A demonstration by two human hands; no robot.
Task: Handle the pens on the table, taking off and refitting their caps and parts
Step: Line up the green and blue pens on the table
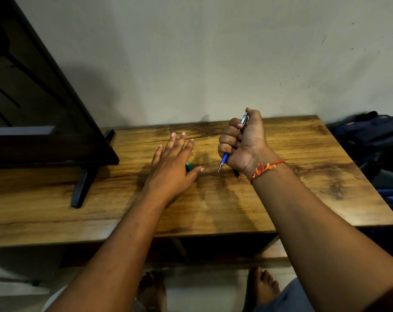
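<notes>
**Blue pen held in a fist over wooden table**

Right of centre, the right hand (242, 143) clenches a blue pen (224, 157), tip down above the table (303, 176). The left hand (173, 163), fingers straight and spread, partly covers a green pen (188, 166) at mid-frame.

A black flat-screen television (44, 97) fills the left side, angled with its dark glossy screen turned toward the right, and stands on slim black metal feet, one long foot (80, 188) reaching toward the viewer and a shorter one (109, 135) showing behind the lower corner. Behind it runs a pale grey-white plastered wall (191, 52), marked by small dark specks and scuffs toward the right and by the television's shadow at the left. At the far right a dark blue fabric backpack (371, 136) slumps against the wall, and below lies a pale tiled floor (213, 289).
</notes>
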